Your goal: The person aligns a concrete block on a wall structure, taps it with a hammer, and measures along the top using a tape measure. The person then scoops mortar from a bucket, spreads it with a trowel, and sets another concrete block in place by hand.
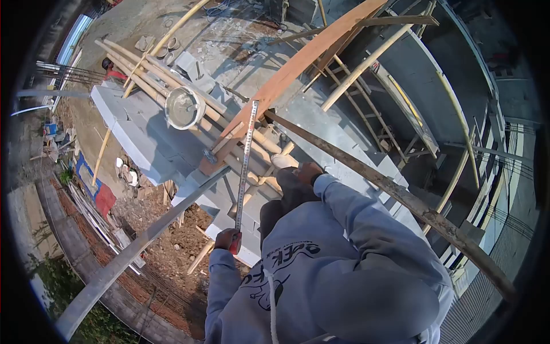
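My left hand point(228, 238) is closed around a red tape measure point(235, 243), low in front of my body. From it the pale tape blade point(246, 163) runs up, its far end on a long reddish-brown wooden plank point(298, 63). My right hand point(308, 173), with a dark band at the wrist, lies by my bent knee; its fingers are too unclear to read. Just beyond it is a pale rounded object point(283, 160) I cannot identify. What looks like a hammer point(211, 155) lies on the plank's near end, left of the blade.
Bamboo poles point(154, 80) cross over grey blocks point(137, 135). A mortar-stained bucket point(184, 108) stands on them. A long timber pole point(401, 198) slants past my right arm, and a grey bar point(137, 246) crosses at left. Rubble ground point(172, 246) lies below. Another person point(112, 70) is at upper left.
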A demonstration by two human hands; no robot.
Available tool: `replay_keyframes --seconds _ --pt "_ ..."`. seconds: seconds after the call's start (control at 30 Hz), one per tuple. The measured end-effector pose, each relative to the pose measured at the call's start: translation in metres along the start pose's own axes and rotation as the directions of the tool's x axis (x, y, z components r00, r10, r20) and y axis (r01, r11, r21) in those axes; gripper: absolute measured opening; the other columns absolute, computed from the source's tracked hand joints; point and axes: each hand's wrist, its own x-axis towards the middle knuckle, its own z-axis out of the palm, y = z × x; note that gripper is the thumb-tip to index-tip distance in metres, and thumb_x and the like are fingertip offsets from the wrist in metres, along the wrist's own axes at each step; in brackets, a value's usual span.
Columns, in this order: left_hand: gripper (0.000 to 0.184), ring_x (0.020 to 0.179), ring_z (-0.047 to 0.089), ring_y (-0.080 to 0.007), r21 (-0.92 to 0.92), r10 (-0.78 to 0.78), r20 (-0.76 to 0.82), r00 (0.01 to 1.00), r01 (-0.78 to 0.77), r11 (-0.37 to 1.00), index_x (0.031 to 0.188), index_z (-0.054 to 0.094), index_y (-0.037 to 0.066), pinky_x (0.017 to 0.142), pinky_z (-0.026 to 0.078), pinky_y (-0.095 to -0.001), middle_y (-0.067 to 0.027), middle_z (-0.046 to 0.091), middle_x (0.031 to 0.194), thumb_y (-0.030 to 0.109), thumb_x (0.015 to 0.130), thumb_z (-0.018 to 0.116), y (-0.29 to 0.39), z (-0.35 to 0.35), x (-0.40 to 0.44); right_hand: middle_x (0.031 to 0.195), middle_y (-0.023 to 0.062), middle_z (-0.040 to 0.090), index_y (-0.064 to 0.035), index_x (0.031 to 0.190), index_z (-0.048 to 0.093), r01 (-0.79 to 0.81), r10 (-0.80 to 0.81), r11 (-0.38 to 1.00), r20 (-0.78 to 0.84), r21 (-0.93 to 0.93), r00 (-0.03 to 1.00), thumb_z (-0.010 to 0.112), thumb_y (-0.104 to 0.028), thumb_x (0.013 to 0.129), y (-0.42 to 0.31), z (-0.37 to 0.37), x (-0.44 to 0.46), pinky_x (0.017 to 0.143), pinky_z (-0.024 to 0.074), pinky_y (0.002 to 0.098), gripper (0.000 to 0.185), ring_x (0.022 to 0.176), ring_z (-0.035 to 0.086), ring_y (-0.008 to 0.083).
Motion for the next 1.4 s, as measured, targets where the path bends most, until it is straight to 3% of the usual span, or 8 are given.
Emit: replay_keyframes --seconds 0.33,0.43,0.5,0.57,0.73,0.87,0.97,1.4 --pt "0.020 0.084 0.064 -0.0301 0.613 0.281 0.351 0.893 -0.446 0.652 0.092 0.069 0.015 0.077 0.051 -0.0399 -0.0133 0.067 0.090 0.026 0.078 0.061 0.100 -0.062 0.063 0.103 0.0217 0.063 -0.0031 0.101 0.062 -0.181 0.204 0.915 -0.027 0.360 0.979 0.053 -0.037 0.081 0.069 0.029 -0.041 0.084 0.0464 0.0450 0.041 0.095 0.060 0.0365" --pt "0.021 0.085 0.065 -0.0305 0.683 0.164 0.454 0.876 -0.460 0.567 0.093 0.070 0.018 0.079 0.050 -0.0410 -0.0131 0.067 0.090 0.030 0.079 0.060 0.083 -0.075 0.096 0.100 0.0224 0.063 -0.0037 0.099 0.063 -0.227 0.279 0.899 -0.089 0.376 0.956 0.052 -0.035 0.080 0.080 0.033 -0.068 0.081 0.0481 0.0444 0.038 0.091 0.061 0.0369" --pt "0.022 0.078 0.066 -0.0252 0.642 -0.022 0.409 0.912 -0.271 0.717 0.087 0.070 0.013 0.072 0.051 -0.0338 -0.0117 0.068 0.082 0.030 0.080 0.059 0.033 -0.081 0.127 0.098 0.0230 0.063 -0.0031 0.092 0.064 -0.234 0.301 0.915 -0.173 0.328 0.938 0.052 -0.033 0.079 0.086 0.039 -0.092 0.075 0.0503 0.0442 0.035 0.090 0.062 0.0359" --pt "0.027 0.081 0.064 -0.0316 0.701 0.149 0.544 0.826 -0.545 0.459 0.090 0.070 0.015 0.073 0.050 -0.0383 -0.0138 0.067 0.085 0.038 0.080 0.060 0.049 -0.100 0.127 0.095 0.0236 0.064 -0.0026 0.087 0.065 -0.249 0.330 0.912 -0.222 0.326 0.917 0.052 -0.032 0.078 0.096 0.046 -0.106 0.070 0.0514 0.0443 0.034 0.088 0.063 0.0355" --pt "0.029 0.081 0.064 -0.0336 0.719 0.109 0.550 0.828 -0.536 0.443 0.089 0.069 0.014 0.072 0.050 -0.0399 -0.0147 0.067 0.084 0.040 0.081 0.059 0.072 -0.124 0.127 0.088 0.0235 0.064 -0.0013 0.086 0.067 -0.321 0.488 0.784 -0.207 0.531 0.848 0.052 -0.035 0.079 0.117 0.103 -0.135 0.072 0.0507 0.0447 0.038 0.085 0.063 0.0368" --pt "0.026 0.087 0.063 -0.0326 0.800 -0.213 0.433 0.876 -0.264 0.539 0.098 0.067 0.021 0.078 0.050 -0.0412 -0.0136 0.066 0.095 0.036 0.081 0.056 0.042 -0.144 0.147 0.089 0.0216 0.065 -0.0032 0.092 0.067 -0.299 0.489 0.804 -0.285 0.514 0.825 0.051 -0.036 0.081 0.126 0.166 -0.134 0.074 0.0506 0.0449 0.038 0.085 0.063 0.0374" --pt "0.026 0.088 0.063 -0.0313 0.786 -0.042 0.542 0.839 -0.489 0.378 0.098 0.067 0.021 0.078 0.049 -0.0406 -0.0137 0.066 0.094 0.036 0.082 0.053 0.076 -0.146 0.101 0.093 0.0221 0.064 -0.0042 0.097 0.066 -0.308 0.509 0.781 -0.268 0.543 0.818 0.052 -0.039 0.082 0.127 0.180 -0.140 0.077 0.0495 0.0448 0.040 0.087 0.062 0.0382" --pt "0.030 0.089 0.063 -0.0312 0.787 -0.139 0.610 0.780 -0.576 0.224 0.098 0.068 0.019 0.080 0.048 -0.0397 -0.0149 0.066 0.096 0.039 0.082 0.052 0.097 -0.104 0.153 0.088 0.0235 0.065 -0.0026 0.089 0.066 -0.342 0.722 0.397 -0.060 0.852 0.689 0.055 -0.035 0.075 0.087 0.170 -0.220 0.079 0.0492 0.0432 0.037 0.088 0.062 0.0378"
